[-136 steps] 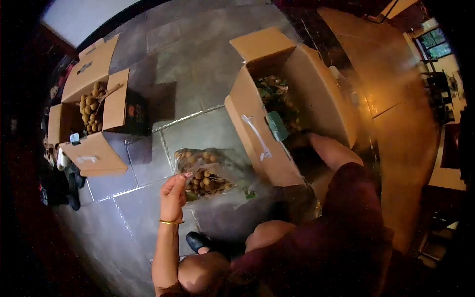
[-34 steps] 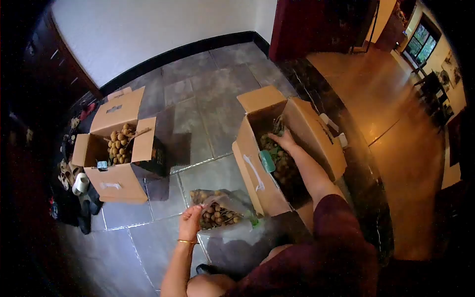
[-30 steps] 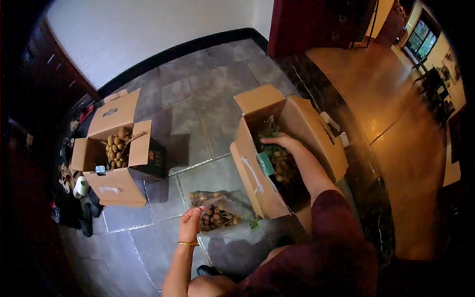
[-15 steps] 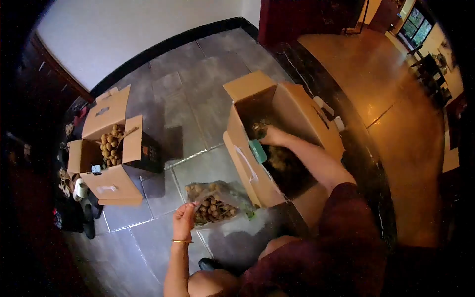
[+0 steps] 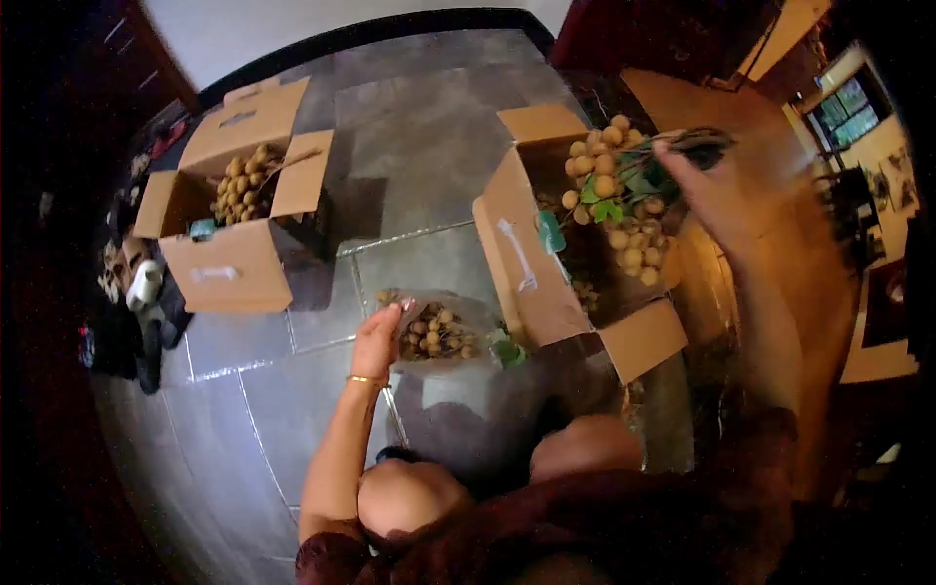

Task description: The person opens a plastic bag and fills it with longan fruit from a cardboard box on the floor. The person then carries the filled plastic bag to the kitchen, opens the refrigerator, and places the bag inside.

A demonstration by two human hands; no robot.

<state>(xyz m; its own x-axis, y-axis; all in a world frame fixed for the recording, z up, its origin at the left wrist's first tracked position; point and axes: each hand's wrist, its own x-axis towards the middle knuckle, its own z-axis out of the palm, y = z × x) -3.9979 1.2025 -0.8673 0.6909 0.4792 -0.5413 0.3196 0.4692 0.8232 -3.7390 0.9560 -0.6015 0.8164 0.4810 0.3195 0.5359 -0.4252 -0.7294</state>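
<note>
My right hand [image 5: 694, 180] grips the stems of a bunch of round tan fruit [image 5: 634, 239] with green leaves, held up above the open cardboard box [image 5: 531, 268] on the right. My left hand [image 5: 375, 333], with a gold bangle at the wrist, pinches the edge of a clear plastic bag [image 5: 468, 312]. Brown fruit [image 5: 434, 331] on stems lies inside the bag on the floor. Beside the bag's right end is a green leaf [image 5: 507, 349]. A green piece [image 5: 551, 232] sits on the right box's near left edge.
Another open cardboard box [image 5: 229, 278] with fruit [image 5: 244, 183] stands on the tiles at the left. Shoes [image 5: 145, 284] lie beyond its left side. A dark stone strip and a brown floor [image 5: 682, 107] lie to the right. My knees are close below the bag.
My right hand has come up out of the right box with a fruit bunch, after reaching around inside it. My left hand still pinches the bag. The view has shifted.
</note>
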